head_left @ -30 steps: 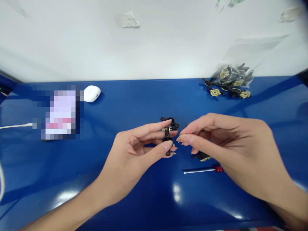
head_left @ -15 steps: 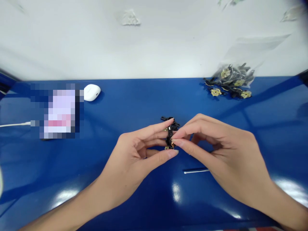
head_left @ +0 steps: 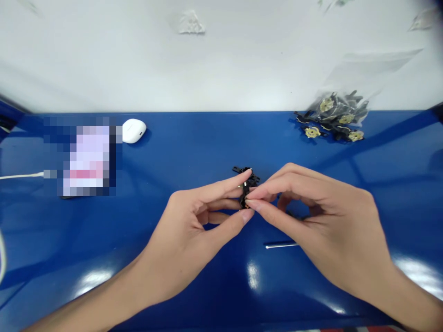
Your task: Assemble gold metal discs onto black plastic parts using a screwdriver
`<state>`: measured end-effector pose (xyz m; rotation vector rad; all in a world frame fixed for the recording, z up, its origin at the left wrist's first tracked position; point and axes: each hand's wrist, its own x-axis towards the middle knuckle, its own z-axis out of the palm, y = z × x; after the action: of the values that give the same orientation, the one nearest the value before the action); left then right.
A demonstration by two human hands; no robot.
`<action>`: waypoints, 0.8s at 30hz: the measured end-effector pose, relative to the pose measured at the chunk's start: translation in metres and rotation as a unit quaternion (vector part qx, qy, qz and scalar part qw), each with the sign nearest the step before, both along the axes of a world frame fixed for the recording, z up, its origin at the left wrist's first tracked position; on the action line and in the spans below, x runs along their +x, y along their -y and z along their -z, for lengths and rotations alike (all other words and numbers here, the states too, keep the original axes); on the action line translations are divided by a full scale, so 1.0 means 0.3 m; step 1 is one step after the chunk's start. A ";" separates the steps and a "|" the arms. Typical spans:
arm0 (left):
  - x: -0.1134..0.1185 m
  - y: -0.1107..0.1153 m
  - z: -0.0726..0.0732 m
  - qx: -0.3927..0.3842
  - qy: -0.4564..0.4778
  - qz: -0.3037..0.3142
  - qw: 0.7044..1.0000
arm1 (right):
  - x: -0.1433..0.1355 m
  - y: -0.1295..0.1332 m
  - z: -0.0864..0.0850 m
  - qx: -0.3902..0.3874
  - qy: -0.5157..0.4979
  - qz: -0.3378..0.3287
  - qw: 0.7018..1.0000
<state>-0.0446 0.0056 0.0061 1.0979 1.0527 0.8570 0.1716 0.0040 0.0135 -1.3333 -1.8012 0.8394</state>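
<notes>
Meeting over glossy blue table (head_left: 173, 147), left hand (head_left: 194, 230) holds black part (head_left: 242, 198), right hand (head_left: 321, 216) pinches coppery bit (head_left: 247, 205)

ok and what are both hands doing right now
Left hand: closed on a small black part.
Right hand: fingertips pinched at that part; whatever they grip is mostly hidden.

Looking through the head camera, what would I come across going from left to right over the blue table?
White cable → phone-like device with a blurred-out screen → small white case → left hand → small black part between the hands → right hand.
</notes>
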 end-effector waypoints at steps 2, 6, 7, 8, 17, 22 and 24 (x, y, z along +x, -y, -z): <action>-0.005 -0.002 0.000 0.006 -0.006 0.009 1.000 | 0.001 -0.006 -0.005 -0.023 -0.025 0.008 0.999; -0.005 -0.005 0.002 -0.004 0.010 0.016 1.000 | 0.000 -0.016 -0.013 -0.089 -0.087 0.014 0.992; -0.003 -0.005 0.001 -0.009 0.017 0.019 1.000 | 0.000 -0.018 -0.015 -0.104 -0.099 0.010 0.990; -0.001 -0.007 0.000 -0.012 0.024 0.020 0.999 | -0.001 -0.020 -0.017 -0.116 -0.108 0.009 0.987; -0.001 -0.013 0.002 -0.046 0.054 0.035 0.997 | -0.002 -0.023 -0.021 -0.134 -0.095 0.012 0.986; -0.007 -0.012 0.009 -0.080 0.101 0.045 0.991 | 0.005 -0.025 -0.018 -0.142 -0.093 0.004 0.985; -0.009 -0.015 0.008 -0.088 0.109 0.048 0.989 | 0.007 -0.025 -0.020 -0.141 -0.092 0.002 0.986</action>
<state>-0.0473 0.0100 0.0038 0.8775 0.8681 0.7722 0.1736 0.0114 0.0195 -1.3818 -1.5792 1.2091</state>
